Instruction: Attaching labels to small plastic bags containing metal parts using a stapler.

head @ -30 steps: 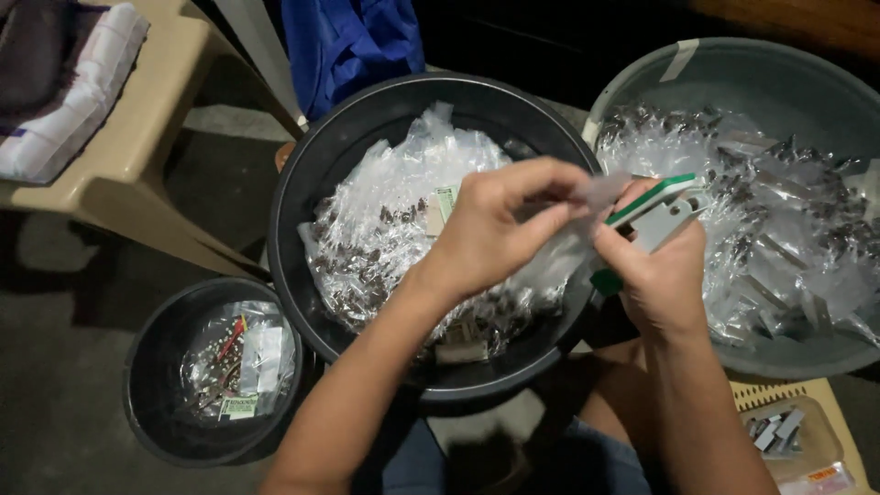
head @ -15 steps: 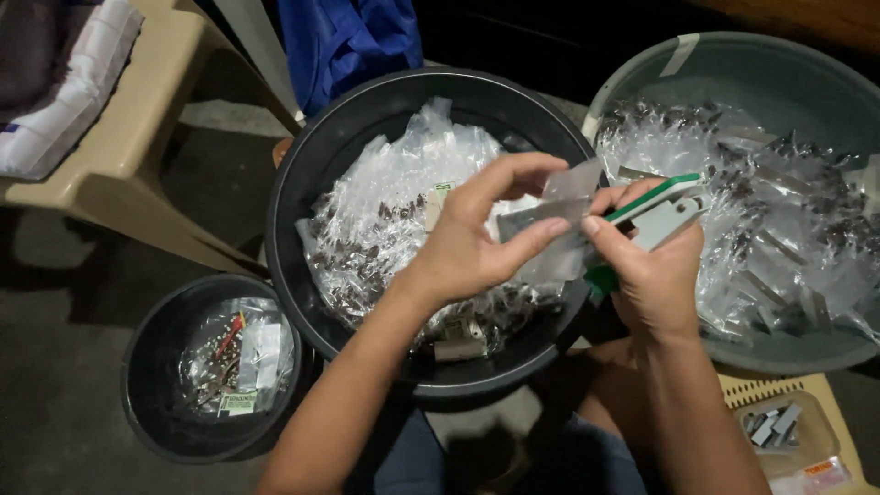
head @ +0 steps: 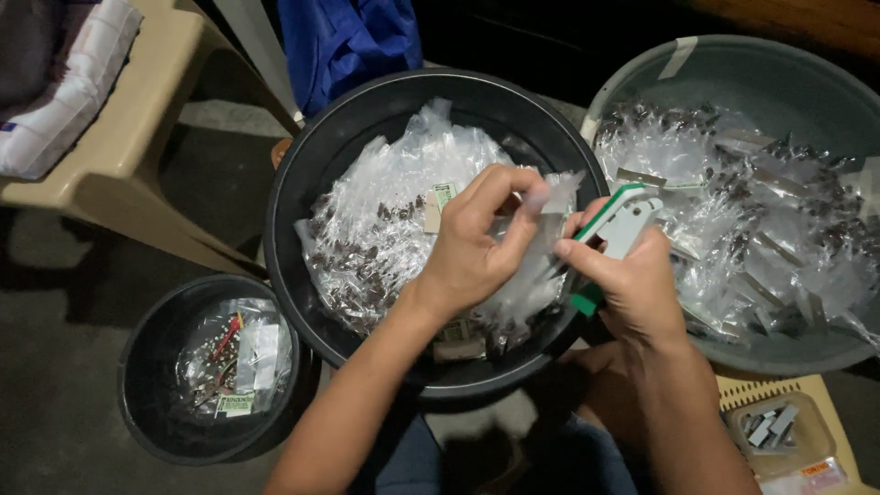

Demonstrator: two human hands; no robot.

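Concrete floor, black tub (head: 302,211) ahead: my left hand (head: 472,247) pinches a limp, slippery clear packet (head: 550,206) by its top edge, right hand (head: 632,284) clamped round a green-white stapler (head: 616,229).

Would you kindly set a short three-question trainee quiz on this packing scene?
1. True or false: the right hand holds a green and white stapler.
2. What does the left hand pinch? A) clear bag B) pliers C) blue cloth
3. Fill in: the small bucket sits to the ____ of the black basin in the picture.

Key: 1 true; 2 A, the clear bag; 3 left.
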